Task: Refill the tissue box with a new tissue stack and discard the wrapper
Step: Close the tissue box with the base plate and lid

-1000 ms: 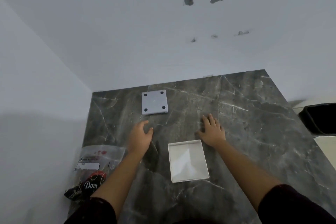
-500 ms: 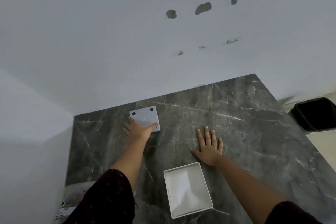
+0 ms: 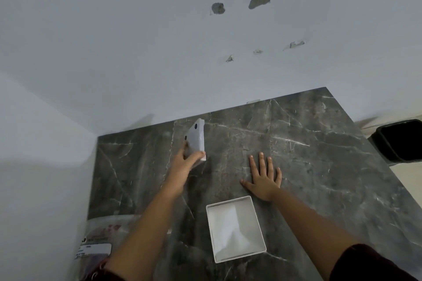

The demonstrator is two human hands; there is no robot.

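My left hand lifts the grey base plate; my right hand lies flat on the table.

My left hand (image 3: 186,162) is closed around the near end of the grey base plate (image 3: 196,139), thumb on the front and fingers behind it, and the plate stands tilted up on its edge above the dark marble table (image 3: 308,166), near the back wall. Two dark round feet show on its face. My right hand (image 3: 263,178) is fully open, palm down and fingers spread, and holds nothing. The white tissue box (image 3: 235,228) lies open side up and empty, just in front of my right hand. The tissue pack in its clear wrapper (image 3: 100,239) lies at the left near edge, partly under my left forearm. A black bin (image 3: 399,141) stands beyond the right side of the table.
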